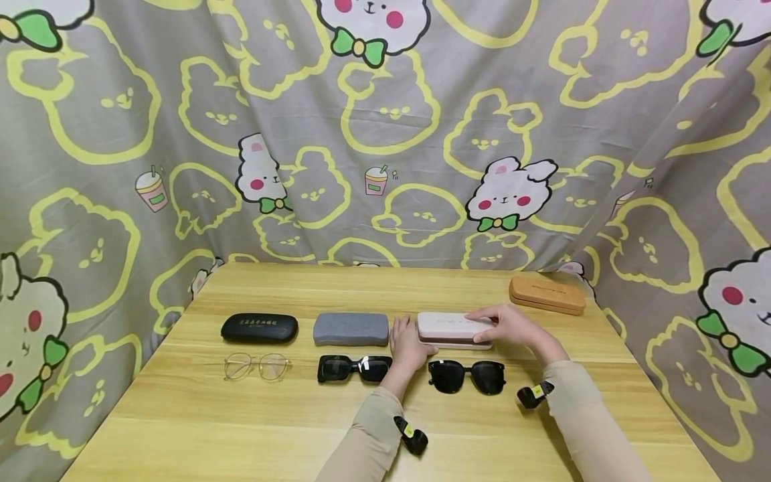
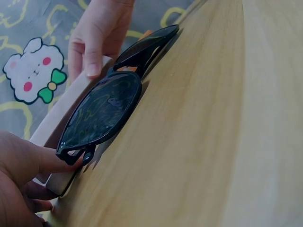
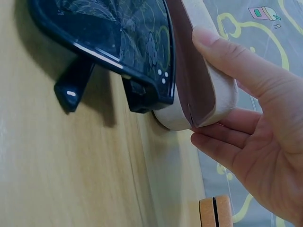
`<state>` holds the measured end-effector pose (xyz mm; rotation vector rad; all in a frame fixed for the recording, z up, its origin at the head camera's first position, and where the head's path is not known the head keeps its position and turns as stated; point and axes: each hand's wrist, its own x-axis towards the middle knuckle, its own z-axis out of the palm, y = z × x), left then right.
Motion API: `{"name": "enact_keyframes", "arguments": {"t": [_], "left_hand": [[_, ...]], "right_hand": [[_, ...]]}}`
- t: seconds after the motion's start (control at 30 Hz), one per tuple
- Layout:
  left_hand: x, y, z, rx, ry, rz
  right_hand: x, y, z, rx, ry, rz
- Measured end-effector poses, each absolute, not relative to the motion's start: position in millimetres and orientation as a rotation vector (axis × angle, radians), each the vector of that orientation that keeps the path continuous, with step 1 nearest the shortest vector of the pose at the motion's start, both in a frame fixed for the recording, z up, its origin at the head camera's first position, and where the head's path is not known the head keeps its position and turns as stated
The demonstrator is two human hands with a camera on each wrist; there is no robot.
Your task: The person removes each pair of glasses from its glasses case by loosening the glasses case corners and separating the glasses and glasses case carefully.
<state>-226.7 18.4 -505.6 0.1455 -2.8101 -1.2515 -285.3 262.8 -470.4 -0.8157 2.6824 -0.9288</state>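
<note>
A white glasses case lies partly open on the table, its lid raised and a brownish-pink lining showing in the gap. My right hand grips the lid at its right end, thumb on the lid's front edge and fingers behind. At the left end, my left hand holds the lower half, its thumb along the front, as the left wrist view shows. Just in front of the case sit black sunglasses with rounded dark lenses. Whatever the case may hold inside cannot be seen.
Left of the white case lie a grey-blue case and a black case. Before them are rectangular black sunglasses, partly behind my left wrist, and thin-framed clear glasses. An orange-brown case lies back right. A patterned curtain surrounds the table.
</note>
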Motion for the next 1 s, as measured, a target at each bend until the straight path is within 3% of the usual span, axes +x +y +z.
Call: {"name": "enact_keyframes", "arguments": {"t": [1.0], "left_hand": [[-225.7,19.9,-502.7,0.155,-2.802,-1.319]], "right_hand": [[-278.4,255.5,-475.8,-0.855,2.836,-0.761]]}}
